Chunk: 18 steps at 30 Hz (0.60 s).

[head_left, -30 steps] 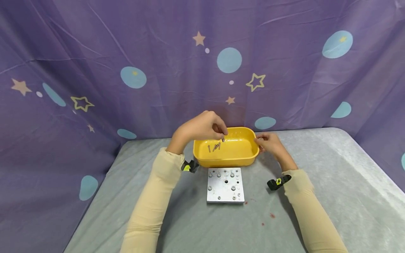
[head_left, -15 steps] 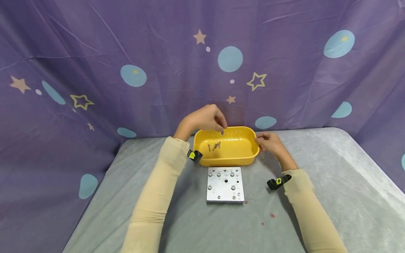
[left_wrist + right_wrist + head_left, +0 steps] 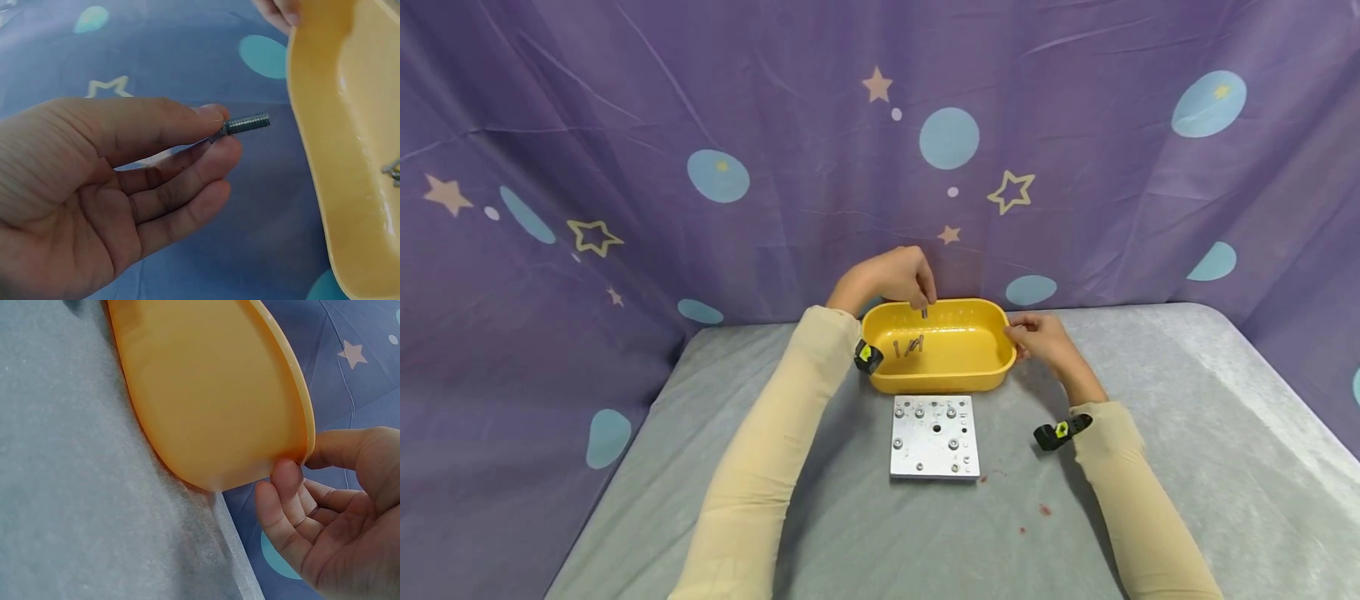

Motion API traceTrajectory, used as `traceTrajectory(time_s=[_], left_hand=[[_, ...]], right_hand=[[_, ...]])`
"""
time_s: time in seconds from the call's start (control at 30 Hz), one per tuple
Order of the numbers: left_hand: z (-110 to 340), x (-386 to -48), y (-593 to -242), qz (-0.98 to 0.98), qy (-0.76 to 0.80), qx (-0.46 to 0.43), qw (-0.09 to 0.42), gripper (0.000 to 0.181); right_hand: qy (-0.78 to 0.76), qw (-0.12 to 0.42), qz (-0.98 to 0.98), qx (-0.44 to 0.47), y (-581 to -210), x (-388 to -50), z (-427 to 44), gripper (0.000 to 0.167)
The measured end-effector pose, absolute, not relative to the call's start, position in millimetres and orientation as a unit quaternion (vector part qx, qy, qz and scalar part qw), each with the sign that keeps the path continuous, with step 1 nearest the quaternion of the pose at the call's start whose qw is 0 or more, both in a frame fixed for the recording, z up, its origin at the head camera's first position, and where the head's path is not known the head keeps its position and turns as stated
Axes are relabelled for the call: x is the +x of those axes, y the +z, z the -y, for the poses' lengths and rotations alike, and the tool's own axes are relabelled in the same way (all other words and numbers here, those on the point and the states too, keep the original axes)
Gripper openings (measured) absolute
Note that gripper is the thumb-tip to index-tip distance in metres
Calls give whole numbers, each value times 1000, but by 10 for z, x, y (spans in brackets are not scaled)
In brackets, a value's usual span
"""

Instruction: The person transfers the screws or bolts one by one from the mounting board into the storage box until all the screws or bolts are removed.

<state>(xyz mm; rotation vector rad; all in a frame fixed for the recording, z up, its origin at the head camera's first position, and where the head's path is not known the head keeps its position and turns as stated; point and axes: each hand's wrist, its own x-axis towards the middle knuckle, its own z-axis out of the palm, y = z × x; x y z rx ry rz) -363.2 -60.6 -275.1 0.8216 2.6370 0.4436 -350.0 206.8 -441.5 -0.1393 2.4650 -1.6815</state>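
Pinching a bolt (image 3: 248, 124) threads-down, left hand (image 3: 898, 275) hangs near the tray (image 3: 936, 384)'s far edge, right hand (image 3: 1037, 338) just pinching its right rim

Silver threaded screw (image 3: 249, 124), pinched tip-down in left hand (image 3: 891, 277), yellow tray (image 3: 966, 350), upright, several small screws (image 3: 913, 345) lying inside

We stretch our cream-sleeved arms (image 3: 775, 450) forward, our bare left hand (image 3: 895, 276) angled downward and pinching, our bare right hand (image 3: 1042, 340) pinching too.
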Motion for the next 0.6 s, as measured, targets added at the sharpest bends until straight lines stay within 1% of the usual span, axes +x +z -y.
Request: traceTrajectory(time_s=[0.2, 0.33, 0.6], left_hand=[[585, -3711, -2808, -934, 140, 267, 194, 15], [580, -3745, -2835, -937, 140, 248, 200, 14], [581, -3845, -2975, -941, 148, 211, 218, 20]], right_hand=[[-562, 81, -822, -46, -4416, -3511, -2077, 43], [-560, 79, -823, -45, -4398, -3504, -2071, 42], [-557, 86, -825, -44, -4402, -3492, -2069, 44]])
